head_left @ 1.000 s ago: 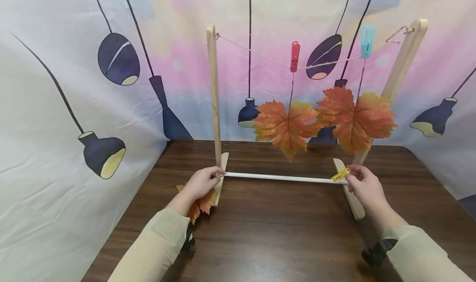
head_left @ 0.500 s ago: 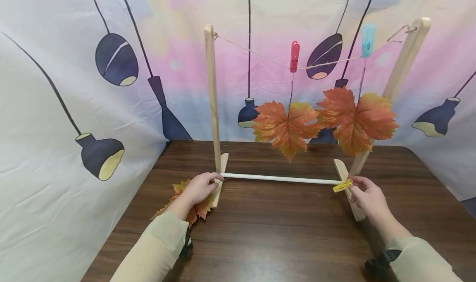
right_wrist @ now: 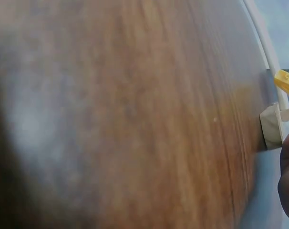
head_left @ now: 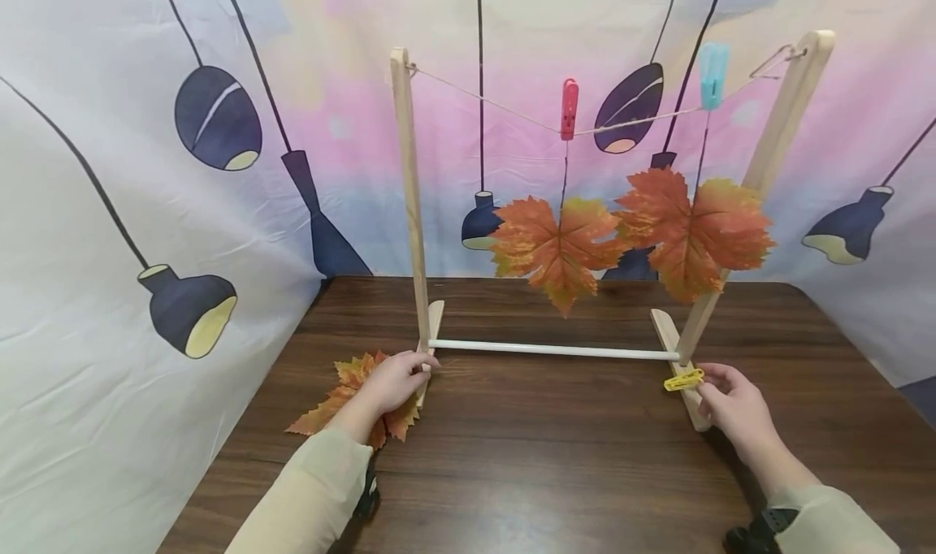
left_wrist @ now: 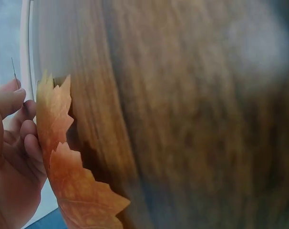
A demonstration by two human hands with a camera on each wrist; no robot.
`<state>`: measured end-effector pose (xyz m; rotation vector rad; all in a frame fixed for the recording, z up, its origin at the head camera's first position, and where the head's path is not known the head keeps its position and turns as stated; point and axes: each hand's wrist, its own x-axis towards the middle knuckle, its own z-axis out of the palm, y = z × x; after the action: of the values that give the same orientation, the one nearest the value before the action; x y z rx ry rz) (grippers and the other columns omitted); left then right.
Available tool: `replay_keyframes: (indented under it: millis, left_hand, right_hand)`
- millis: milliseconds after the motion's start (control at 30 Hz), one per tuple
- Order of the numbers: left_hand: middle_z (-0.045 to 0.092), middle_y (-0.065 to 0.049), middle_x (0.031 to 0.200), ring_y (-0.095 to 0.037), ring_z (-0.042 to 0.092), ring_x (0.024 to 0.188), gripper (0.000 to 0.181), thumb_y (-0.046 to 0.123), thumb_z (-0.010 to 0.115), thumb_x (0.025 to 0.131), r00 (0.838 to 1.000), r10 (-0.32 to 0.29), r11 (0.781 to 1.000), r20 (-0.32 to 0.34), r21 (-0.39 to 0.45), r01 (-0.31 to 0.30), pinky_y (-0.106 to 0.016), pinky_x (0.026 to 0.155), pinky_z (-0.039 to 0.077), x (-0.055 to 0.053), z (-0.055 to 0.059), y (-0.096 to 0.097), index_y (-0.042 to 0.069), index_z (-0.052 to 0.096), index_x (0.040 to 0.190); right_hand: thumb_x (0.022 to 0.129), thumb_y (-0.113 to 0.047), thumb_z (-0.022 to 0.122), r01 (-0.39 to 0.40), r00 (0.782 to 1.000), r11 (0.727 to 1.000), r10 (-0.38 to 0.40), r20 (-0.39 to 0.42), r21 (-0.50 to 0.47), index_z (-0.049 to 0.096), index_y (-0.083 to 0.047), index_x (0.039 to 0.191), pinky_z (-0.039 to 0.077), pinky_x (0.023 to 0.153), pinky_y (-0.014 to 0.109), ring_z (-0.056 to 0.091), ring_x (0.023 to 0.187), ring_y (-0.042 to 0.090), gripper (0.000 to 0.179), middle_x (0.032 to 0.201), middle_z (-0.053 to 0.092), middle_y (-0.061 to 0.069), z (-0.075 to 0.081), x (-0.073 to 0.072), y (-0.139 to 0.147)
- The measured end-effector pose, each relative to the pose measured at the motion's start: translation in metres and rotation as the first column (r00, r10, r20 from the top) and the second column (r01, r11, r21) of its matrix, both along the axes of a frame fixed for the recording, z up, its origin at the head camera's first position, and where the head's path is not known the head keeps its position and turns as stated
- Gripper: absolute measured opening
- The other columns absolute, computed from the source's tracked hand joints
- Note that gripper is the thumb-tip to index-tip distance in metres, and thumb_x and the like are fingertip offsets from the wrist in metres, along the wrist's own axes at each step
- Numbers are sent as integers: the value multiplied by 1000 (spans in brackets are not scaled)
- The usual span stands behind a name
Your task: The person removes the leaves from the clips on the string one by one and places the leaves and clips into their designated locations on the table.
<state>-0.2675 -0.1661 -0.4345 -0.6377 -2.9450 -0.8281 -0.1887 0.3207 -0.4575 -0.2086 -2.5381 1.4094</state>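
My left hand [head_left: 395, 383] pinches the thin stem of an orange-yellow maple leaf [head_left: 322, 414] between thumb and fingertips. The stem's tip [left_wrist: 14, 69] pokes up past the thumb in the left wrist view. Part of this leaf is hidden under the hand and wrist. On the right, my right hand [head_left: 734, 404] holds a yellow clothespin [head_left: 683, 379] by one end, in front of the stand's right foot. Two more maple leaves hang from a string [head_left: 483, 99], the left one [head_left: 559, 249] by a red clothespin [head_left: 569, 109], the right one [head_left: 695, 233] by a light-blue clothespin [head_left: 712, 75].
A wooden stand rises around the work, with a left post [head_left: 409, 196], a right post [head_left: 786, 123] and a white crossbar [head_left: 548, 349] low between them. Its feet rest on the dark wood table [head_left: 541, 456]. A printed cloth [head_left: 351, 34] backs the table.
Both hands have come lower and nearer, away from the crossbar's ends. The yellow clothespin has moved down with the right hand. More of the leaf at the left hand now shows.
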Motion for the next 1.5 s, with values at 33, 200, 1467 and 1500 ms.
replay_keyframes:
  millis: [33,200,1467,1500]
  left_hand:
    - [63,-3,101,-20,60,87,19,7,60,91,1000,2,1000,4,2,-2,-39,74,48,1,-1,0,18,69,104]
    - [61,0,95,-17,58,82,20,6,61,90,1000,-14,1000,-15,11,14,-37,72,48,2,-2,-1,17,69,104]
    - [57,2,92,-13,53,77,18,9,60,90,985,-154,987,79,67,148,-34,69,45,9,0,-8,14,69,105]
    - [57,3,91,-12,53,75,18,10,61,90,985,-149,987,82,76,143,-33,68,45,9,1,-8,14,69,106]
  right_hand:
    - [95,-14,48,2,1000,1000,-2,-4,3,45,8,126,45,49,26,54,59,10,38,101,55,18,0,1,0]
    - [96,-18,49,10,1000,999,-10,8,36,45,7,126,43,50,26,54,58,11,40,109,54,25,-1,7,1]
    - [93,-12,52,22,999,997,-25,27,79,47,5,125,44,52,26,53,61,11,37,95,57,17,-11,44,26]
    - [93,-14,53,11,999,995,-15,36,97,47,5,125,44,52,26,53,62,11,38,102,56,20,-11,45,28]
